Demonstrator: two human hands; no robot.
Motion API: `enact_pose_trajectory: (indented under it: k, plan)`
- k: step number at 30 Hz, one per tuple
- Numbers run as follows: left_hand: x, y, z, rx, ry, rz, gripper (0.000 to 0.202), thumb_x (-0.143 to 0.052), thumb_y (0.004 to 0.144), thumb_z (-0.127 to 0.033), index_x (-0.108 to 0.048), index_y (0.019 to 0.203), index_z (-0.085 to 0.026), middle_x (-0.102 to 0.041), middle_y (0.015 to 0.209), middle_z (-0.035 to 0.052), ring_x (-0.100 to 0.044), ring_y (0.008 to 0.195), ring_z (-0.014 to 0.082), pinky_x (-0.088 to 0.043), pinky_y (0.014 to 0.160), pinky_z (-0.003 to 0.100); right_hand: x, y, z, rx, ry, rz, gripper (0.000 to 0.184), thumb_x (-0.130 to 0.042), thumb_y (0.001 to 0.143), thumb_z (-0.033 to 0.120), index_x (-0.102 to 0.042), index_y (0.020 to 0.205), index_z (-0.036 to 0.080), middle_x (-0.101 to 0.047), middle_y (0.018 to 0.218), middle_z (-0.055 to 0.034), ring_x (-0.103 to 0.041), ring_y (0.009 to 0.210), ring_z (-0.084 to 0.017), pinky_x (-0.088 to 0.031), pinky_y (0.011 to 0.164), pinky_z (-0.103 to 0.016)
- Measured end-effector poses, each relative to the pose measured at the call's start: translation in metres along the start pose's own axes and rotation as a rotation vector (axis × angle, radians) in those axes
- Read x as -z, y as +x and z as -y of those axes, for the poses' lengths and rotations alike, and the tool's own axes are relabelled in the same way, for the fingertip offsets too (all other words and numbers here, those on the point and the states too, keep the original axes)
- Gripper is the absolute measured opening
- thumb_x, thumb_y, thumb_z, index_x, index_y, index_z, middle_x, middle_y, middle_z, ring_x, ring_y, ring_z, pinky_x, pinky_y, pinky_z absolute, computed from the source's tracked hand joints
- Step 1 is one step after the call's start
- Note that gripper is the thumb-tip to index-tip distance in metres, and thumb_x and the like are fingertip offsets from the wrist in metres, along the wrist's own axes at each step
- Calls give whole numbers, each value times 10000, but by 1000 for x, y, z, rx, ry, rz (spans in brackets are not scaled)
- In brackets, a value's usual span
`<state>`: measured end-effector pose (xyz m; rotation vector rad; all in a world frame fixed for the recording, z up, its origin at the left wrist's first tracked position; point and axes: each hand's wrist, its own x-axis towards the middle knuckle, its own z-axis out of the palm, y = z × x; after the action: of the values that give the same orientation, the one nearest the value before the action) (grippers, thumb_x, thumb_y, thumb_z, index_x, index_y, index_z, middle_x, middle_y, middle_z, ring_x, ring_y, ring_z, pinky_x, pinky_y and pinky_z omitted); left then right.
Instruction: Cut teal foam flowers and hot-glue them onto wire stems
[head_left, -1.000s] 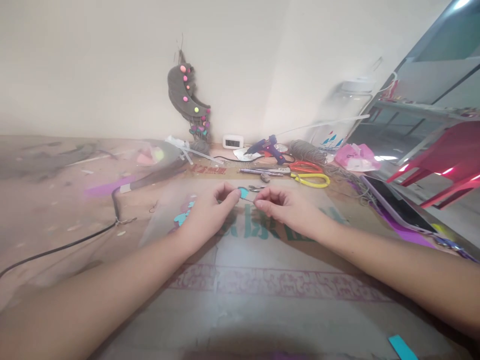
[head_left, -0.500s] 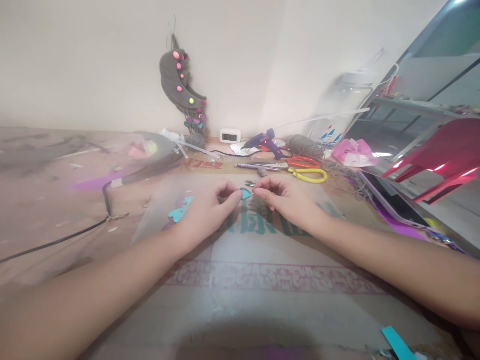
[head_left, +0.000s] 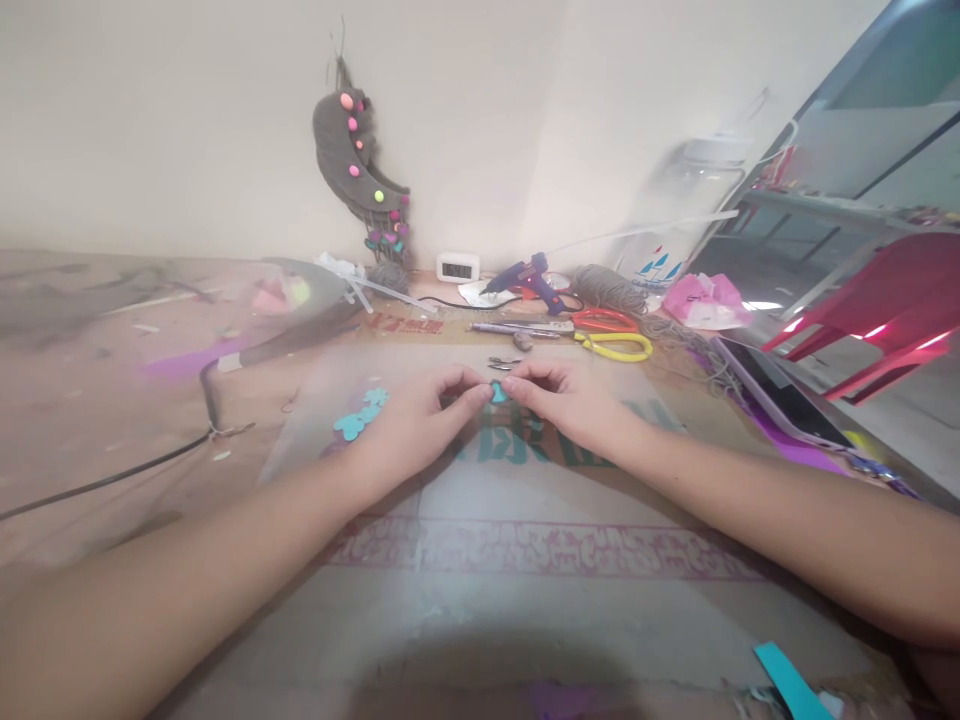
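Note:
My left hand (head_left: 450,402) and my right hand (head_left: 551,395) meet over the middle of the work mat (head_left: 540,620). Thumb and fingers of both are pinched on a small turquoise felt piece (head_left: 499,394), one hand at each side of it. A dark line runs along the piece's edge; I cannot make out what it is. Just beyond the fingertips lies a small pair of metal snips (head_left: 504,363). Several turquoise flower-shaped cutouts (head_left: 361,415) lie on the mat left of my left hand.
Behind my hands are yellow-handled scissors (head_left: 619,346), orange-handled scissors (head_left: 604,320), a purple glue gun (head_left: 529,280), grey yarn (head_left: 611,288) and a white clock (head_left: 457,267). A phone (head_left: 780,390) lies right. A moon-shaped decoration (head_left: 337,140) leans on the wall. A black cable (head_left: 112,485) crosses the left.
My right fingers have come closer to the left ones and now pinch the turquoise piece too. Its visible shape has become smaller between the fingertips. The view has shifted slightly.

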<state>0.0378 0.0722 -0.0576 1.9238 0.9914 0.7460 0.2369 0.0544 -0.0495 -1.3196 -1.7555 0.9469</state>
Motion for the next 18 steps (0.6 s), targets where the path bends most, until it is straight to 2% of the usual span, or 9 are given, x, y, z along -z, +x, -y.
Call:
enact_pose_trajectory:
  k: [4, 8, 11, 18]
  plan:
    - [-1, 0, -1, 18, -20, 6, 395, -434, 968, -475, -558, 715, -198, -543, 615, -24, -483, 573, 128, -401, 556, 250, 1, 1, 0, 25, -11, -38, 310, -601, 849, 460, -604, 713, 182, -431, 567, 54, -392, 523, -105, -312, 498, -254]
    - [0, 0, -5, -24, 22, -4, 311, -510, 925, -439, -603, 752, -198, -614, 710, -2, -541, 686, 152, -435, 646, 268, 0, 1, -1, 25, -8, -42, 315, -600, 842, 470, -604, 720, 179, -439, 571, 53, -396, 524, -103, -313, 500, -256]
    - [0, 0, -6, -13, 35, -5, 254, -520, 912, -389, -617, 771, -201, -636, 711, -5, -560, 706, 155, -444, 696, 278, -1, 0, -1, 19, -12, -44, 322, -606, 834, 476, -611, 723, 174, -446, 574, 53, -394, 525, -101, -308, 500, -255]
    - [0, -1, -6, 20, 48, 4, 186, -523, 881, -327, -627, 790, -204, -654, 670, -14, -580, 651, 150, -449, 651, 271, -1, 0, 1, 0, 4, -36, 316, -606, 827, 471, -600, 719, 174, -445, 559, 56, -388, 512, -98, -300, 490, -251]
